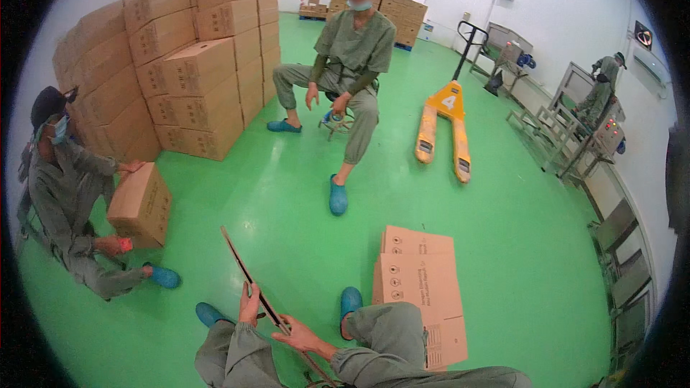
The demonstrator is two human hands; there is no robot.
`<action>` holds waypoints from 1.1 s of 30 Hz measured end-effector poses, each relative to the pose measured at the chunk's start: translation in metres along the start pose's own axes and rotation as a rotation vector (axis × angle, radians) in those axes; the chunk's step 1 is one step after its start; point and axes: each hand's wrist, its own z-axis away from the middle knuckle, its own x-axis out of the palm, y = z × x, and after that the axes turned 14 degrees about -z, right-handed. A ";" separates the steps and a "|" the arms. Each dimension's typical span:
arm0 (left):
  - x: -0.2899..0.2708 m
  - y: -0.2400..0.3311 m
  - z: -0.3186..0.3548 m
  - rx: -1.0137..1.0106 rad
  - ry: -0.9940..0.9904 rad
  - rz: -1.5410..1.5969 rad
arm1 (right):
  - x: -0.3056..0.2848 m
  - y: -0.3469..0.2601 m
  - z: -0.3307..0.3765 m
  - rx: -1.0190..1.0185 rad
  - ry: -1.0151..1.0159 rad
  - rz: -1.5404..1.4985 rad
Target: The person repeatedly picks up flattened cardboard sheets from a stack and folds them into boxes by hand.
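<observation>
A flattened cardboard box [243, 262], seen almost edge-on, stands tilted in front of me, with a dark gap between its two layers. My left hand [249, 305] is closed on its left side, around the middle. Lower down and to the right, my right hand [303, 335] grips the same cardboard, fingers against its right face. The cardboard's lower end runs down between my legs. To the right of my knee, several more flattened boxes [420, 273] lie on the green floor, partly hidden by my leg.
At left, a seated co-worker holds a carton [141, 205] and a small red object [126, 244]. Another person [352, 50] sits ahead. Stacked cartons [201, 72] rise behind them. A yellow pallet jack [448, 104] stands ahead right, with metal machinery [568, 126] along the wall.
</observation>
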 end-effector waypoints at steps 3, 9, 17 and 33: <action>-0.021 -0.007 0.002 0.058 -0.094 0.044 | -0.023 0.017 0.004 -0.018 0.073 -0.037; -0.072 -0.045 0.056 0.267 -0.155 -0.315 | -0.116 0.031 -0.023 -0.119 0.462 0.329; 0.061 -0.081 0.200 0.833 0.453 -1.311 | -0.154 -0.006 -0.079 -0.145 0.582 0.322; 0.116 -0.070 -0.010 -0.262 -0.231 -1.331 | -0.149 0.002 -0.031 -0.138 0.282 0.537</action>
